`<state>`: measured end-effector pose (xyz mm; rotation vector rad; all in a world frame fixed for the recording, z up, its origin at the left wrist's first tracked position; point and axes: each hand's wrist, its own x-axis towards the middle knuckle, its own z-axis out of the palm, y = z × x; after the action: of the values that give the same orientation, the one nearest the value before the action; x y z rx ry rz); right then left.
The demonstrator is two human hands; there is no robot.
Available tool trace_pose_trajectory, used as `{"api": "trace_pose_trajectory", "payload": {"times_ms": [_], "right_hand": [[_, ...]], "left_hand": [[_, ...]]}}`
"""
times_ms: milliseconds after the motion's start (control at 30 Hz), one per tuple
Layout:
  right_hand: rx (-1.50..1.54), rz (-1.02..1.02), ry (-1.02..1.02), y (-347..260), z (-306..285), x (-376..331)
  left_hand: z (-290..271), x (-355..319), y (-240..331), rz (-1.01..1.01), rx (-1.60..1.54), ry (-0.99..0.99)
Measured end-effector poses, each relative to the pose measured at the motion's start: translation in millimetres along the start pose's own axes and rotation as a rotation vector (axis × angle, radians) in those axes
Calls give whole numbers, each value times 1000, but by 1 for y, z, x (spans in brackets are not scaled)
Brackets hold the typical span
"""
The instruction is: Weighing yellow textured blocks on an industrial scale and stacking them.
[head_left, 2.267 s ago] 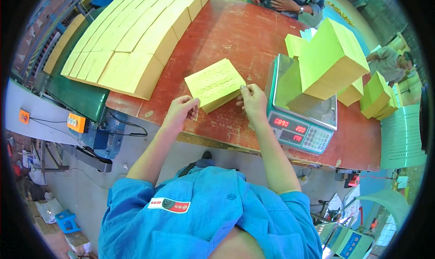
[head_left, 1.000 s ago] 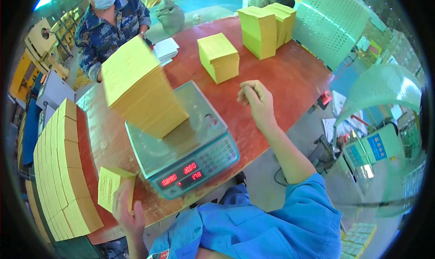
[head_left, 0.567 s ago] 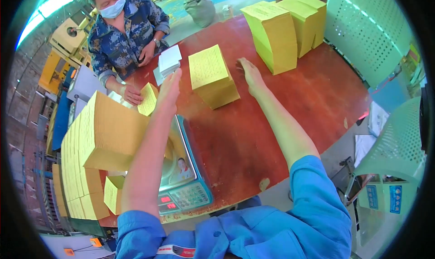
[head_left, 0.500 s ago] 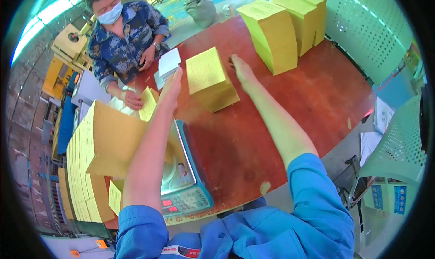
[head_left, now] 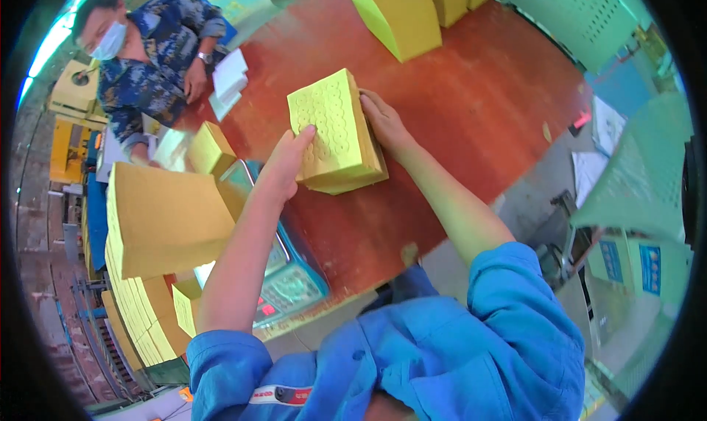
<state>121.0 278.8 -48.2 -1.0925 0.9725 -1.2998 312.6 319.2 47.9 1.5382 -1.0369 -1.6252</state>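
A thick stack of yellow paper [head_left: 331,138], its top marked with rows of ring-shaped cuts or prints, is held between my two hands over the red table [head_left: 456,104]. My left hand [head_left: 283,163] grips the near left side, its thumb lying on the top sheet. Against the right side rests my right hand [head_left: 384,126], fingers along the upper right edge. Behind my left forearm, a teal digital scale [head_left: 294,285] is partly hidden. A smaller yellow stack [head_left: 211,152] stands near the scale's far end.
Large yellow paper stacks [head_left: 169,222] crowd the left side. Another tall stack [head_left: 401,20] stands at the back. Across the table, a masked co-worker [head_left: 166,46] sits beside small white sheets [head_left: 230,75]. A pale green perforated chair [head_left: 641,178] is at the right.
My hands, apart from the stack before, have closed in on its sides. The stack now sits tilted between them. My view has shifted, and the co-worker's hand has moved back from the smaller stack.
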Motion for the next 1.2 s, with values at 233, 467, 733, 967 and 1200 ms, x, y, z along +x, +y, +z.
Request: {"api": "trace_pose_trajectory", "payload": {"times_ms": [233, 467, 733, 967, 1200], "right_hand": [[18, -16, 387, -21, -67, -268], [652, 474, 364, -2, -52, -336], [-262, 104, 158, -145, -81, -291], [-852, 106, -65, -138, -100, -202], [-556, 332, -125, -116, -134, -171]], "left_hand": [[58, -122, -48, -63, 85, -366], [80, -155, -71, -33, 103, -490], [89, -166, -110, -194, -712, -507], [102, -119, -146, 623, -242, 150], [99, -109, -151, 541, -53, 232]]}}
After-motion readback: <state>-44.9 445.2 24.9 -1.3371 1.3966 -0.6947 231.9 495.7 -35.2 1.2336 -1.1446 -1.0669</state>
